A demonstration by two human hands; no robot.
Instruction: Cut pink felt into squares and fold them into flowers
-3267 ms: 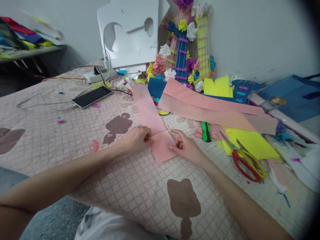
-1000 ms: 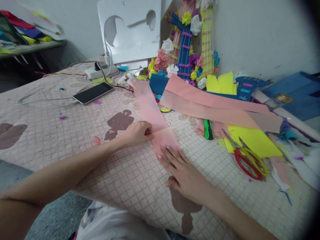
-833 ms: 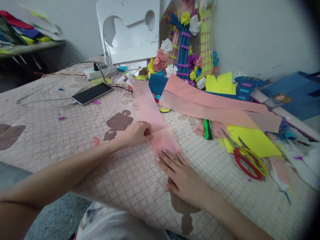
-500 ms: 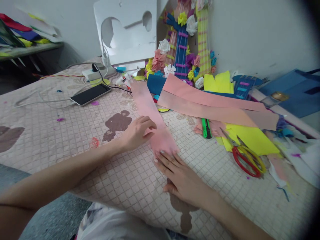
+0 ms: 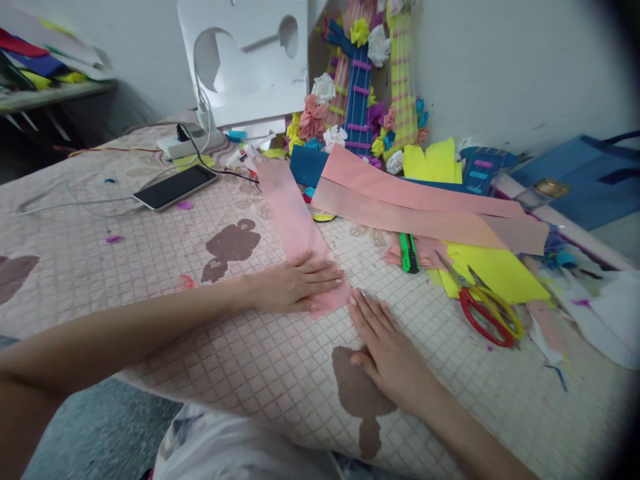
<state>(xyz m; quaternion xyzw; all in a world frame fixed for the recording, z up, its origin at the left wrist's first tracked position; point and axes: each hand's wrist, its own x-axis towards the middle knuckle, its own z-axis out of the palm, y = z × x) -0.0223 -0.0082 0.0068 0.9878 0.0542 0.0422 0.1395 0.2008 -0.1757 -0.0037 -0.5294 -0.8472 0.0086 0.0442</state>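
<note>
A long pink paper strip (image 5: 290,210) lies on the quilted tablecloth (image 5: 240,360), running from the back toward me. Across its near part rests my left hand (image 5: 300,283), palm down with the fingers stretched out. My right hand (image 5: 387,347) lies flat at the strip's near right corner, its fingertips at the edge and its thumb apart. More pink strips (image 5: 425,193) lie behind to the right, one overlapping another. A green utility knife (image 5: 409,253) sits just below them. Scissors with red and yellow handles (image 5: 487,313) lie blades apart on yellow paper (image 5: 500,273).
A black phone (image 5: 175,188) on a cable lies at the left, near a white power strip (image 5: 187,141). At the back stand a white foam board (image 5: 245,60) and decorated paper guitars (image 5: 359,100) with paper flowers. A blue bag (image 5: 585,180) is at the right.
My left hand has come down from above the strip and flattened on its near part. My right hand has shifted right, from the strip's near end to its corner. The view has shifted slightly.
</note>
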